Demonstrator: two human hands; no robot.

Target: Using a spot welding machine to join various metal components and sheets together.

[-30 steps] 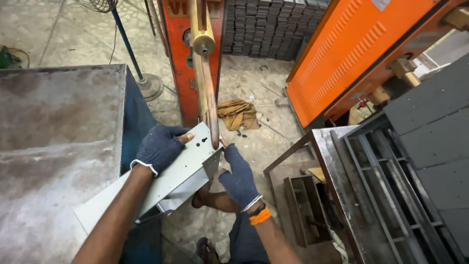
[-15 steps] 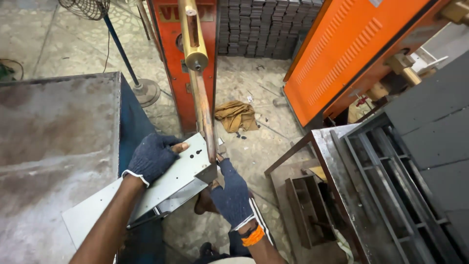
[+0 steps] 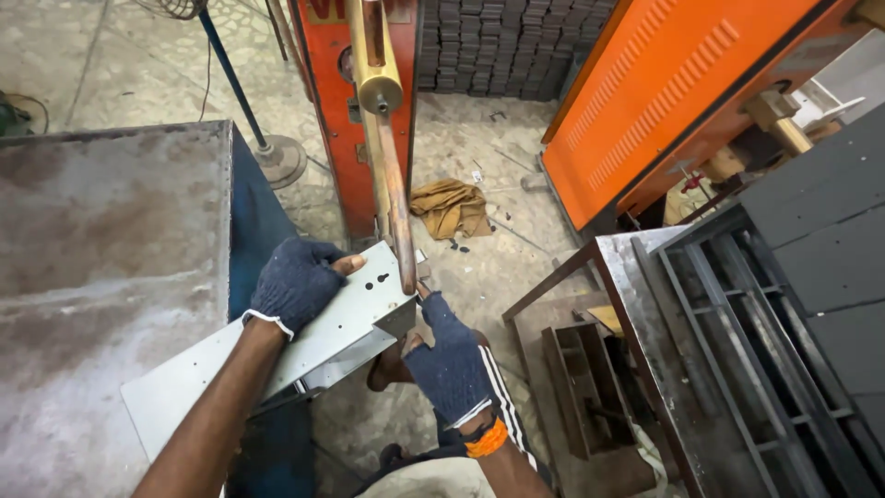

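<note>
Rusty steel table (image 3: 101, 277) beside littered concrete floor (image 3: 479, 129), orange machines.

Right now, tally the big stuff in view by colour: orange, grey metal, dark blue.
Orange: 2, the welder column and the slanted cabinet
Grey metal: 2, the sheet panel and the table
Dark blue: 2, gloves on the left hand and right hand, both gripping the panel
Total: 6

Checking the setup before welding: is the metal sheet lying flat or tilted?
Tilted. The grey metal sheet slopes up from the table toward the copper rod, with the left hand on top.
</note>
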